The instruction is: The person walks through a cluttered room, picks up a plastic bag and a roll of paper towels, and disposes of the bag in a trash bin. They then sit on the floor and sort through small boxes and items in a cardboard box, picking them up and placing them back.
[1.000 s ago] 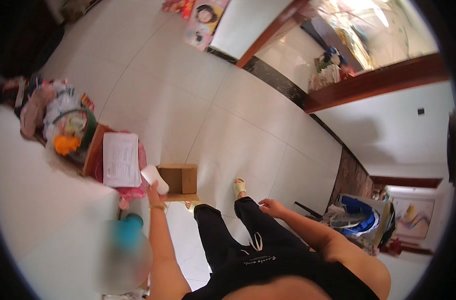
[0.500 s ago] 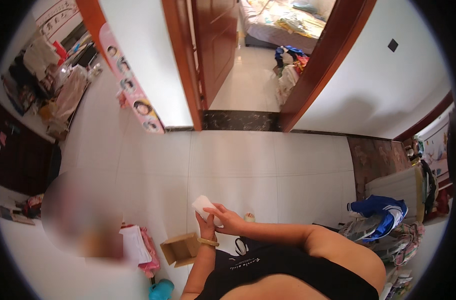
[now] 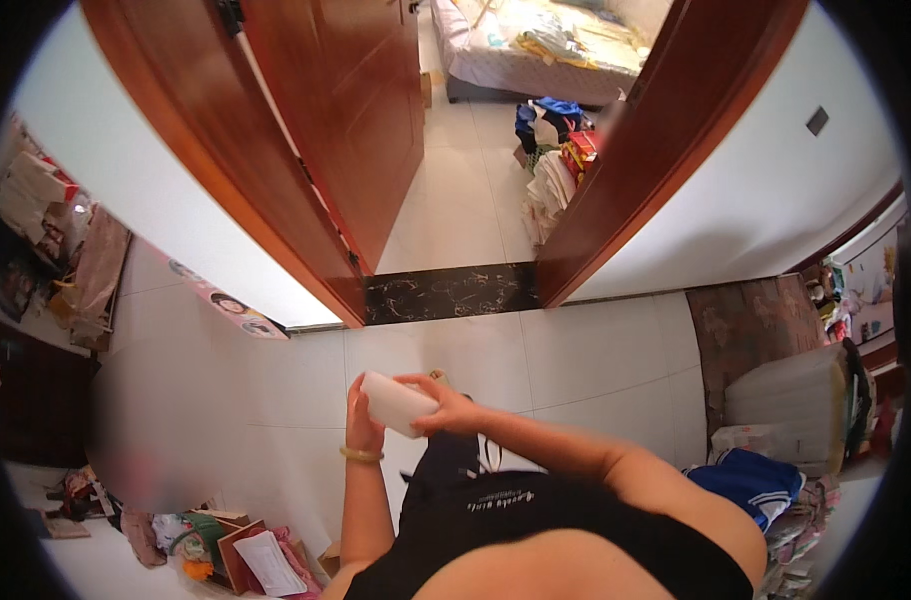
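Observation:
Between my two hands is a small white oblong block or box, tilted in front of my body; its exact kind does not show. My left hand, with a pale bangle at the wrist, grips its left end from below and the side. The right hand is closed round the other end, thumb and fingers along its edges. Ahead, past the hands, lies a dark marbled doorsill in a doorway.
A brown door stands ajar into a room with a bed and a pile of clothes and bags. A patterned mat and a blue garment lie to the right. Papers and boxes are at lower left.
I have stepped nearer the doorway, and the view has turned. The white block has tilted flatter, my hands now at its two ends. The cardboard box at lower left has mostly slipped behind my arm.

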Available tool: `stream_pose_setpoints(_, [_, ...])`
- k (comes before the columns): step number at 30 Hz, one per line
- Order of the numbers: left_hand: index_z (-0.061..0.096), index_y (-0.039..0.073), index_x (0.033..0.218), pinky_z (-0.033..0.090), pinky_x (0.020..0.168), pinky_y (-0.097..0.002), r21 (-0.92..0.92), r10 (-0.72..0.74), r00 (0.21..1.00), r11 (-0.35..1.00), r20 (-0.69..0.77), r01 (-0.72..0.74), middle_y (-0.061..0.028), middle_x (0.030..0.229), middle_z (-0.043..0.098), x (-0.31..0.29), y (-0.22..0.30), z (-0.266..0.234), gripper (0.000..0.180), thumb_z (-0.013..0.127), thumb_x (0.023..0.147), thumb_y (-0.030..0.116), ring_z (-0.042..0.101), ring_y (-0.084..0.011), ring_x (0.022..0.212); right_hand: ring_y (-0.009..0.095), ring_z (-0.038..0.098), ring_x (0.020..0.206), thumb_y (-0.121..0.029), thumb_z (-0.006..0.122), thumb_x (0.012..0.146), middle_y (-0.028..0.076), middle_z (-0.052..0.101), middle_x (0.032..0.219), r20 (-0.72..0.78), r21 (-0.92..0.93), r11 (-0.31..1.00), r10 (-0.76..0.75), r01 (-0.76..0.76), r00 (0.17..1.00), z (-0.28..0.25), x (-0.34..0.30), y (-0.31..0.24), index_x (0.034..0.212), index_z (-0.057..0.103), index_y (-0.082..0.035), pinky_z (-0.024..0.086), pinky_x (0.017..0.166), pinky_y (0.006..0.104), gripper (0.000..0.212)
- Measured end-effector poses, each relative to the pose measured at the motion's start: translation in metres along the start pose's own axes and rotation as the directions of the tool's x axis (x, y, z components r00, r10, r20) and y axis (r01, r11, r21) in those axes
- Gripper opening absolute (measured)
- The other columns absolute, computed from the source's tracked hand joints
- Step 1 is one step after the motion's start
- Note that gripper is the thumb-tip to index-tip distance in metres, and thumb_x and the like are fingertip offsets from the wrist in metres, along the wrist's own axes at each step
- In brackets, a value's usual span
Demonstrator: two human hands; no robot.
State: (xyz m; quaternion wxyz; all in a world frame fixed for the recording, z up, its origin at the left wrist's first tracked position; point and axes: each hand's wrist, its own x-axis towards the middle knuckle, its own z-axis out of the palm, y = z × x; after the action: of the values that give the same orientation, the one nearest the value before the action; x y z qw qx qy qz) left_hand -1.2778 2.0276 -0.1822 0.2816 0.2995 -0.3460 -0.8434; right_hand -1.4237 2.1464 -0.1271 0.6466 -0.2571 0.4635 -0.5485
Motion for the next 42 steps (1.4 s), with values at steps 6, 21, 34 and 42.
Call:
stream_pose_setpoints(6, [0.048, 0.004, 0.125, 0.046, 0.077, -0.0241, 0.471, -0.206, 0.93, 0.881, 0.304, 0.041, -0.0036, 0.109, 0.055, 0.199, 0.066, 0.097, 0.06, 0.066, 0.078, 0.036, 0.053, -0.0118, 0.097, 0.019, 0.054, 0.1, -0.022, 0.071, 0.068, 0.007, 0.049, 0.117, -0.072, 0.05, 0.999, 0.013, -0.009, 0.997, -0.136, 0.082, -0.118, 0.137, 0.031, -0.017, 0.054, 0.069, 0.0316, 0.08])
stream_pose_setpoints(21, [0.053, 0.006, 0.123, 0.039, 0.091, -0.03, 0.403, 0.179, 0.897, 0.845, 0.404, -0.351, -0.0048, 0.109, 0.057, 0.597, 0.097, 0.346, 0.051, 0.072, 0.076, 0.016, 0.049, -0.0146, 0.103, 0.02, 0.047, 0.111, -0.021, 0.07, 0.078, 0.008, 0.045, 0.124, -0.459, 0.133, 0.952, -0.187, 0.276, 0.868, -0.424, 0.27, -0.378, 0.134, 0.035, -0.014, 0.046, 0.087, 0.0364, 0.067])
stream_pose_setpoints(34, [0.032, 0.009, 0.133, 0.036, 0.101, -0.0381, -0.15, -0.116, 0.946, 0.974, 0.304, 0.168, -0.0066, 0.126, 0.045, 0.872, 0.069, 0.461, 0.068, 0.065, 0.081, 0.038, 0.044, -0.021, 0.117, 0.031, 0.057, 0.099, -0.019, 0.07, 0.073, 0.019, 0.057, 0.108, -0.432, -0.741, 0.632, -0.707, 0.228, 0.56, -0.618, 0.468, -0.532, 0.123, 0.047, -0.006, 0.046, 0.084, 0.0365, 0.056])
stream_pose_setpoints(42, [0.038, 0.011, 0.129, 0.035, 0.101, -0.0385, -0.094, -0.313, 0.936, 0.939, 0.164, 0.33, -0.004, 0.124, 0.048, 1.031, 0.059, 0.501, 0.066, 0.062, 0.081, 0.049, 0.044, -0.0201, 0.117, 0.038, 0.055, 0.093, -0.028, 0.059, 0.083, 0.022, 0.055, 0.105, -0.314, -0.905, 0.425, -0.634, -0.021, 0.706, -0.741, 0.556, -0.597, 0.13, 0.036, -0.001, 0.046, 0.078, 0.043, 0.059])
